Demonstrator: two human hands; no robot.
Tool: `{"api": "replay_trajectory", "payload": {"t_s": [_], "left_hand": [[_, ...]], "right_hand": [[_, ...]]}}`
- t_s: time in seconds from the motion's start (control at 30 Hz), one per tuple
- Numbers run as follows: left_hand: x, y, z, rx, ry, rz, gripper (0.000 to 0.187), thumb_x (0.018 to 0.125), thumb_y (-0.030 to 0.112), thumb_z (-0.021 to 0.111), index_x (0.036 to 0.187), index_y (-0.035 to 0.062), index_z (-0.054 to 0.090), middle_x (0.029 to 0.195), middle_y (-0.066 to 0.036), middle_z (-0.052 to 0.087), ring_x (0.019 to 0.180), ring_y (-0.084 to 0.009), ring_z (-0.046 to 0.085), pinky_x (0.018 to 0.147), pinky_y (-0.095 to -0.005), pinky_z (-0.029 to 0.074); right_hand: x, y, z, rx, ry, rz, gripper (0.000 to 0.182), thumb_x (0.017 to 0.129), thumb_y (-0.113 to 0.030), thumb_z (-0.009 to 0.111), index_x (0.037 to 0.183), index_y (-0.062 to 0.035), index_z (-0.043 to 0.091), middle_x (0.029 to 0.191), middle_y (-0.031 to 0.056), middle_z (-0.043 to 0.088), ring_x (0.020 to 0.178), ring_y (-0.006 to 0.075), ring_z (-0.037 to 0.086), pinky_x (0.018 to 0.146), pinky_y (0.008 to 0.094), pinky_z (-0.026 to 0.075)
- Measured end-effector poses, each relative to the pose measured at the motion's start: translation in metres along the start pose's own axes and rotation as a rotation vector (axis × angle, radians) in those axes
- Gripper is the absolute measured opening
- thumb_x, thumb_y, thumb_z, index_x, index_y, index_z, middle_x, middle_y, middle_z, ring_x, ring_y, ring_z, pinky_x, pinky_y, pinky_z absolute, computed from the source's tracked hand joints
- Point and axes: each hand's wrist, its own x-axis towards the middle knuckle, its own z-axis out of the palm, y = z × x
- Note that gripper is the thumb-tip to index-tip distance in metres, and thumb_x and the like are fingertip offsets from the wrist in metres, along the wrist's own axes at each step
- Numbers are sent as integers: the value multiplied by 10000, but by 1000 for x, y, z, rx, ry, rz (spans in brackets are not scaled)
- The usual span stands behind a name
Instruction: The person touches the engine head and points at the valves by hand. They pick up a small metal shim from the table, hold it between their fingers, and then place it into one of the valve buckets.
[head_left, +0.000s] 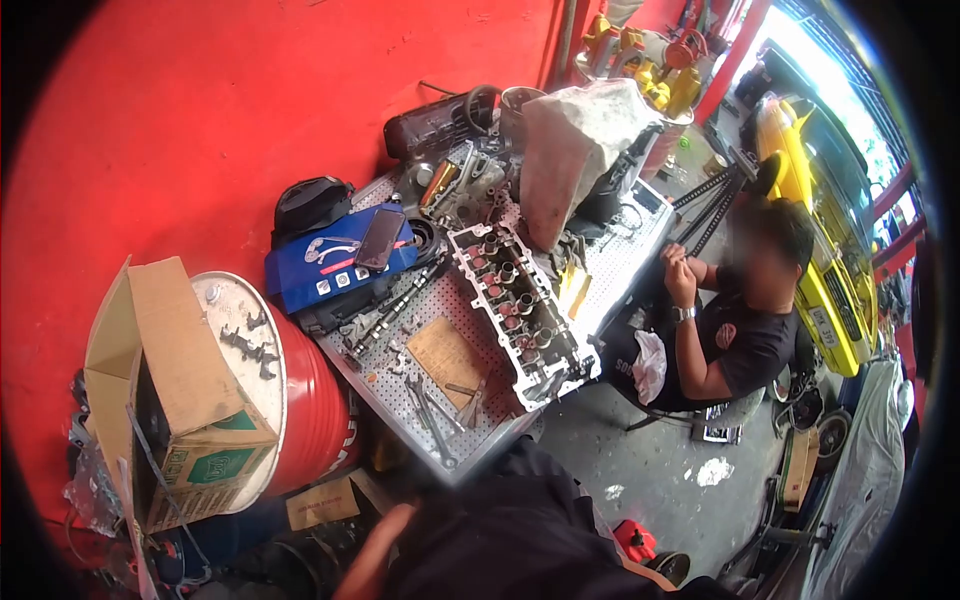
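Note:
Neither of my hands shows; a bare forearm (380, 550), apparently my left, rises at the bottom edge beside my dark clothing (500, 540). In front of me stands a perforated metal table (400, 420). On it lies an engine cylinder head (520, 310), its open top showing valve and spark plug wells. To its left are a camshaft (395, 310), a brown piece of cardboard (445, 360) and several wrenches (428, 415) near the table's front corner. A phone (380, 238) rests on a blue box (320, 260).
A seated person (745, 320) is right of the table, hands raised together. A red drum (315, 400) at left carries small metal parts (250, 345) and an open cardboard box (190, 370). A yellow car (830, 270) stands far right; a red container (635, 540) is on the floor.

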Motion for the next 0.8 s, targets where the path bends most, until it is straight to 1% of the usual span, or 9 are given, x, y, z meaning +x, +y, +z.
{"api": "replay_trajectory", "payload": {"t_s": [0.2, 0.37, 0.47, 0.53, 0.57, 0.6, 0.67, 0.73, 0.8], "left_hand": [[7, 42, 30, 25, 143, -97, 293, 910, 204, 486, 1062, 9, 643, 1006, -231, 664, 936, -342, 661, 826, -425, 495], [3, 77, 56, 44, 254, -148, 304, 928, 229, 473, 1074, 19, 636, 1000, -227, 661, 934, -350, 657, 832, -431, 495], [-2, 95, 71, 37, 279, -226, 311, 938, 245, 466, 1081, 25, 633, 997, -224, 660, 933, -355, 655, 835, -435, 495], [-2, 87, 86, -43, 252, -356, 360, 978, 315, 436, 1077, 34, 637, 957, -221, 665, 897, -380, 657, 816, -458, 504], [5, 36, 118, -114, 274, -375, 358, 982, 314, 428, 1098, 40, 627, 946, -217, 666, 863, -385, 660, 780, -468, 513], [2, 30, 126, -116, 293, -376, 360, 985, 318, 422, 1111, 43, 619, 942, -215, 666, 843, -387, 662, 753, -471, 518], [0, 49, 119, -53, 329, -359, 367, 989, 328, 411, 1126, 48, 605, 939, -215, 666, 820, -389, 663, 707, -472, 523], [-1, 103, 88, 27, 357, -373, 390, 994, 352, 394, 1145, 52, 592, 940, -217, 664, 827, -391, 660, 707, -468, 522], [0, 121, 72, 35, 339, -379, 392, 986, 353, 409, 1190, 55, 558, 1022, -218, 631, 909, -386, 628, 763, -457, 502]], "right_hand": [[22, 9, -45, -146, -107, -97, 436, 874, -332, 631, 1177, -20, 609, 1122, 145, 657, 1019, 267, 620, 884, 366, 493], [44, 2, -79, -267, -179, -245, 425, 859, -325, 642, 1152, -18, 625, 1102, 154, 666, 1005, 283, 630, 871, 373, 498], [53, 1, -98, -322, -219, -327, 418, 851, -321, 648, 1137, -17, 635, 1090, 160, 671, 996, 292, 636, 863, 377, 501], [58, -1, -109, -356, -241, -366, 414, 845, -319, 653, 1127, -16, 641, 1082, 163, 675, 990, 299, 640, 858, 379, 503], [59, -2, -114, -365, -251, -389, 412, 842, -318, 655, 1122, -16, 644, 1078, 165, 676, 987, 302, 642, 856, 381, 504], [62, -4, -119, -378, -260, -409, 410, 839, -316, 657, 1117, -16, 647, 1074, 167, 678, 984, 305, 644, 853, 382, 505], [68, -3, -123, -390, -276, -442, 405, 834, -314, 662, 1107, -15, 654, 1066, 171, 682, 979, 311, 648, 848, 385, 507], [72, -4, -125, -407, -278, -449, 401, 828, -311, 666, 1098, -14, 660, 1057, 174, 685, 973, 318, 652, 843, 387, 509], [72, -11, -121, -472, -273, -387, 388, 817, -296, 667, 1079, -9, 663, 1045, 178, 687, 959, 325, 655, 837, 390, 508]]}}
